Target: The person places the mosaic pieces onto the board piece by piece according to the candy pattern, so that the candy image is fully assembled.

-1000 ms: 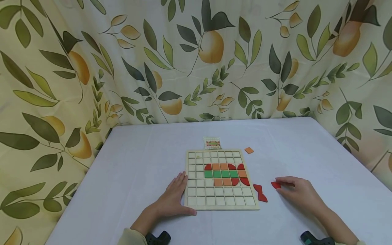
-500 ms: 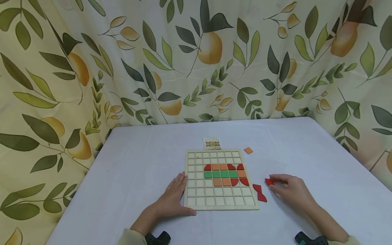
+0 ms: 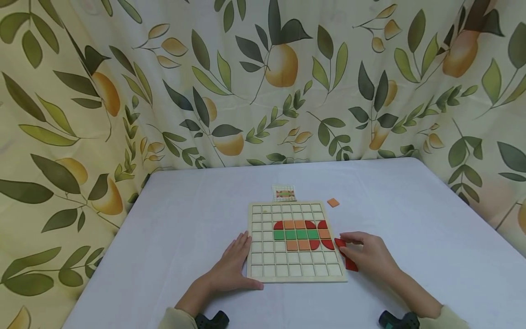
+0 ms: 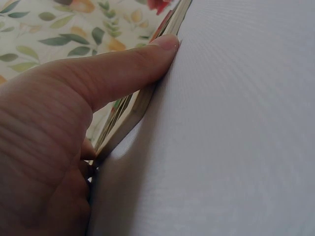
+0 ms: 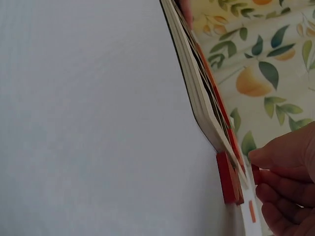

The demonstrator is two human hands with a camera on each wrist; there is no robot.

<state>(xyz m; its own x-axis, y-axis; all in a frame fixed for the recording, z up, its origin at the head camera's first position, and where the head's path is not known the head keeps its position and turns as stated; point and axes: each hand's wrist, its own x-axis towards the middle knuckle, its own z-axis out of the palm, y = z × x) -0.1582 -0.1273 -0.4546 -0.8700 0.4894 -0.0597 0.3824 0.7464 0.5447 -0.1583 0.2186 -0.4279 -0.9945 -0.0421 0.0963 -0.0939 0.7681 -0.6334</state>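
A pale wooden grid board (image 3: 296,270) lies on the white table, with red, orange and green tiles set in its middle and right squares. My left hand (image 3: 230,267) rests along its left side, fingers straight; in the left wrist view the thumb (image 4: 133,64) lies against the board's front edge (image 4: 135,108). At the right edge, my right hand (image 3: 371,256) pinches a small red tile (image 5: 255,174) between thumb and fingers. Just below that hand a loose red tile (image 3: 351,265) lies by the board. Another red tile beside it is mostly hidden by the fingers.
Behind the board lies a small card (image 3: 284,193) printed with a coloured grid pattern. A loose orange square tile (image 3: 333,202) sits off the board's back right corner. Black devices (image 3: 211,320) are at both wrists. A leaf-and-fruit patterned curtain (image 3: 263,114) hangs behind the table.
My right hand has moved left with the red tile, from out on the table to the board's right edge, now covering part of the loose red tiles. The left hand has stayed still.
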